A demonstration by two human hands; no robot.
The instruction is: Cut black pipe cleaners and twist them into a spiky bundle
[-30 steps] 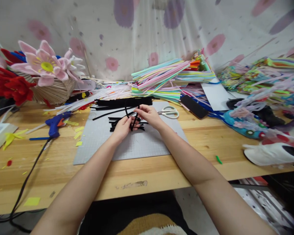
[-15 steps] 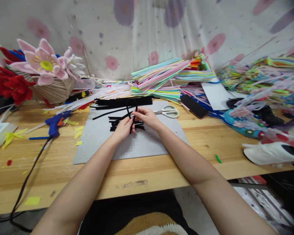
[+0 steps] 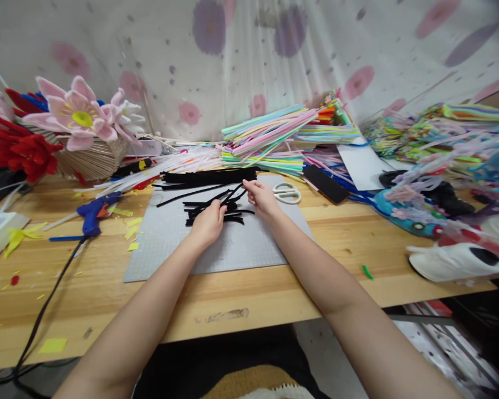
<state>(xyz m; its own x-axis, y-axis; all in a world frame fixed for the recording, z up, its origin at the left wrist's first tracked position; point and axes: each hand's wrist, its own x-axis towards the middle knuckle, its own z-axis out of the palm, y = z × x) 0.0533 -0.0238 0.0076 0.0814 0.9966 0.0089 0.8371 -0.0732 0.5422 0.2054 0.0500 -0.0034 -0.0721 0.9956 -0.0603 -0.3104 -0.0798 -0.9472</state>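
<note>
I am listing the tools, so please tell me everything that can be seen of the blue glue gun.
The glue gun is blue, plastic-looking, with an orange part, probably the trigger. It lies on its side on the wooden table, left of the mat, handle toward the camera. A black cord runs from the handle; a pale stick seems to leave its left end. Nobody touches it. Whether it is on is unclear.

Head view | text: none readable | labels, brands: none readable | numbers, signs: none readable
</note>
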